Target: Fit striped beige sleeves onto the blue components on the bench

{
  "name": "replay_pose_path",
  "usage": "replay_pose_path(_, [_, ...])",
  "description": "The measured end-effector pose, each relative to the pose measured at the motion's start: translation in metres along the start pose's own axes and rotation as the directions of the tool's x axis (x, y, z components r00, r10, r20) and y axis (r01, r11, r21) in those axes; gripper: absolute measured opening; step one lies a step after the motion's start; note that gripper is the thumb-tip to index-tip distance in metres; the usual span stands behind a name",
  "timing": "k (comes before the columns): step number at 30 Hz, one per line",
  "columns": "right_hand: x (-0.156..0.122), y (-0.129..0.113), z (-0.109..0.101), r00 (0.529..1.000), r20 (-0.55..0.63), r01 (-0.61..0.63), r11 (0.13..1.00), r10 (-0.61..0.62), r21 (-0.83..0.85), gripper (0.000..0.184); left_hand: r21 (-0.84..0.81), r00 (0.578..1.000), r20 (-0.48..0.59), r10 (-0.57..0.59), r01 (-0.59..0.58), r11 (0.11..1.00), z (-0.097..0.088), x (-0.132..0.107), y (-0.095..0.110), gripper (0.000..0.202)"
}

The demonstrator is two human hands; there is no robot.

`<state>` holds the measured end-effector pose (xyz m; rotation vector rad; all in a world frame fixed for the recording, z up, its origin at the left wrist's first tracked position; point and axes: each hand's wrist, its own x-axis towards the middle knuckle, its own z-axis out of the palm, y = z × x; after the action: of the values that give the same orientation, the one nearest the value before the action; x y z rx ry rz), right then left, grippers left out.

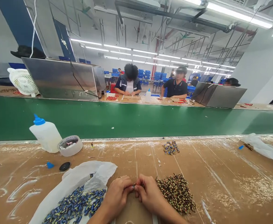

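Note:
My left hand (118, 193) and my right hand (148, 190) meet at the near middle of the table, fingertips pinched together. Between them is a tiny dark piece (134, 184), too small to name. Left of my left hand, a pile of small blue and yellow parts (80, 202) lies on a white plastic bag (54, 194). A heap of small dark parts with yellow and reddish bits (176, 193) sits just right of my right hand. Farther off is a smaller pile of blue, yellow and dark pieces (171, 147).
At the left stand a white bottle with a blue cap (45, 135) and a round tub (70, 145), near a black lid (64, 166). Another plastic bag (267, 149) lies right. Beyond the green belt (136, 119), people (128, 82) sit at a facing bench.

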<state>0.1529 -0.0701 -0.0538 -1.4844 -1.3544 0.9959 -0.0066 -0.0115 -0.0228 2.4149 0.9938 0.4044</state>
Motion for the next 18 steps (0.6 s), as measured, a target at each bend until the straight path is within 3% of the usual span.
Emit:
replay_pose_path(4, [0.0, -0.005, -0.001, 1.0, -0.012, 0.021, 0.999, -0.021, 0.031, 0.017, 0.032, 1.0, -0.009, -0.012, 0.012, 0.999, -0.002, 0.0, 0.002, 0.028])
replay_pose_path(8, [0.006, -0.008, -0.001, 0.999, 0.041, 0.026, 0.997, -0.03, 0.074, 0.019, 0.002, 0.998, 0.007, 0.059, -0.059, 0.998, -0.007, 0.001, 0.001, 0.029])
replay_pose_path(15, [0.008, -0.009, -0.01, 0.99, 0.143, -0.015, 0.976, -0.016, 0.215, 0.043, -0.043, 0.989, 0.058, 0.136, -0.134, 0.99, -0.013, 0.006, 0.006, 0.028])
replay_pose_path(18, [0.004, -0.006, -0.017, 0.988, 0.155, -0.035, 0.959, -0.01, 0.282, 0.045, -0.066, 0.988, 0.108, 0.108, -0.101, 0.993, -0.013, 0.01, 0.006, 0.025])
